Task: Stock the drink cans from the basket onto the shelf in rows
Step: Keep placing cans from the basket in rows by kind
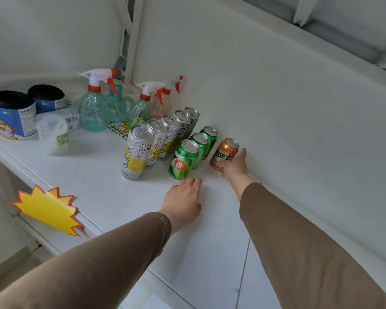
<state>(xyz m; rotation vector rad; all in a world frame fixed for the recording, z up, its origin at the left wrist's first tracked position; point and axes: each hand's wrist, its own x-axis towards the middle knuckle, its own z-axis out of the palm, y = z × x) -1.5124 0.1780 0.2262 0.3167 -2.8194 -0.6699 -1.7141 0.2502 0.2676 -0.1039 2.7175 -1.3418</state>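
The right hand [233,165] reaches to the back of a white shelf [103,192] and grasps an orange drink can [223,153], thumb on one side and fingers seemingly curled round the far side, though they are mostly hidden. The can stands upright close to the white back panel [276,108]. The left hand [183,200] lies flat on the shelf with straight, relaxed fingers, holding nothing, its fingertips just in front of the nearest green can. Both arms wear brown sleeves [299,253]. Left of the orange can, three green cans [183,159] stand upright in a row running toward the back. Left of those, five taller silver and yellow cans [137,151] form a longer row in the same direction. Behind the rows stand several clear spray bottles [94,108] with white and red triggers. Farther left are two blue tubs [11,114] with dark tops and a small clear plastic container [52,136]. A yellow starburst label [48,208] with a red edge hangs at the shelf's front edge.
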